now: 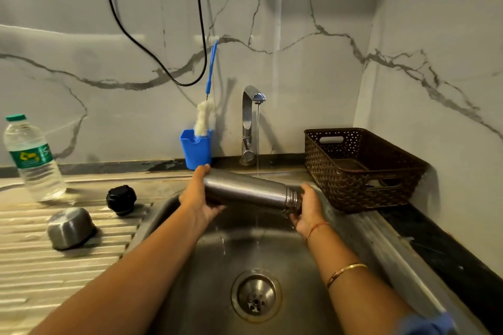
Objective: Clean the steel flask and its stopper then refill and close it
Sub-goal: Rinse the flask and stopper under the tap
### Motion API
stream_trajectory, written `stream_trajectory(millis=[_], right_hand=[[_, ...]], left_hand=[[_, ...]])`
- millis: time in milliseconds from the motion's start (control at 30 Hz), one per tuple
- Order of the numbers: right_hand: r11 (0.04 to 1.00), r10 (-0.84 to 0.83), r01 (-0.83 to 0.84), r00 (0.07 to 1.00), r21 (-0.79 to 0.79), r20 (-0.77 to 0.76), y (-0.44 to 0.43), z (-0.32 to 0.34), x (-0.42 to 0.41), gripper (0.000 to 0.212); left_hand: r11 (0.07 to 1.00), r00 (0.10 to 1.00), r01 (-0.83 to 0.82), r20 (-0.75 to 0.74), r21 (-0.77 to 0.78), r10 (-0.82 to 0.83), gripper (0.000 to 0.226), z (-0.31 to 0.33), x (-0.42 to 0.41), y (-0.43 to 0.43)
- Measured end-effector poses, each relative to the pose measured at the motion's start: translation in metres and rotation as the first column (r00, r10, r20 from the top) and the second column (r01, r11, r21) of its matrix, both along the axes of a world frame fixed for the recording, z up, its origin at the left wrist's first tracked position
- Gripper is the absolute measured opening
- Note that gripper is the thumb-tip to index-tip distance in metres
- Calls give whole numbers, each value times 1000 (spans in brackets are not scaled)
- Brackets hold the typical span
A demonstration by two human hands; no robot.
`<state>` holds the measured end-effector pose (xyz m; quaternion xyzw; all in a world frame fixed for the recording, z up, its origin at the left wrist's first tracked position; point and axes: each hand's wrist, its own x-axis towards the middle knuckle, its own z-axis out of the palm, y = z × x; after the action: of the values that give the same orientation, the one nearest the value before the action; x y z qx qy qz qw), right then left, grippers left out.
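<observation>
The steel flask [245, 189] lies almost level over the sink [356, 236], its base to the left and its open threaded neck tipped slightly down to the right. The left grip [200, 198] grasps the base end, thumb on top and fingers curled beneath. The right grip [307, 209] grasps the neck, thumb over the top and fingers under the mouth. The tap [247, 122] is running, and a thin stream of water [257, 141] falls onto the flask's body between the two grips and runs on towards the drain [255, 295]. The black stopper [121, 200] sits on the ribbed drainboard [40, 266] left of the basin, apart from the flask. The steel cap [70, 228] lies mouth down nearer the camera. A plastic water bottle [32, 158] with a green lid stands behind them. A bottle brush [202, 117] stands in a blue holder [196, 149] just left of the tap. A brown basket [326, 171] rests on the dark tabletop [435, 253] to the right.
</observation>
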<state>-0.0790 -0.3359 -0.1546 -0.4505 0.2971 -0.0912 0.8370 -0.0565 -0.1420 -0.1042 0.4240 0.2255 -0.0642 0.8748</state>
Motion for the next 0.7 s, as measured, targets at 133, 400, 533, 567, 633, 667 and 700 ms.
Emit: stream_trajectory(millis=[133,400,533,567,633,667,700], right_hand=[[985,-106,82,982,152,155,6,7,1,57],[977,40,-77,982,197,183,53,11,-14,73],[982,36,-89,953,165,300,58,16,-19,52],[983,54,-107,946,149,321,58,18,-18,50],[983,89,-137,939,122,333,60,24,-17,50],[982,106,-150,937,111,332,61,26,-15,49],[979,121,-169,933,117,340,63,29,-14,46]], left_hand=[[997,996,24,-87,-77,-30,71,-13,-25,14],[986,987,97,-111,-133,-113,52,-31,-61,27],[957,975,126,-144,-262,-168,50,-31,-64,36],[948,970,145,-147,-282,-192,50,-32,-64,38],[937,960,172,-161,-303,-228,53,-33,-63,40],[936,956,173,-176,-306,-234,54,-35,-62,40],[936,953,170,-192,-307,-236,55,-37,-61,40]])
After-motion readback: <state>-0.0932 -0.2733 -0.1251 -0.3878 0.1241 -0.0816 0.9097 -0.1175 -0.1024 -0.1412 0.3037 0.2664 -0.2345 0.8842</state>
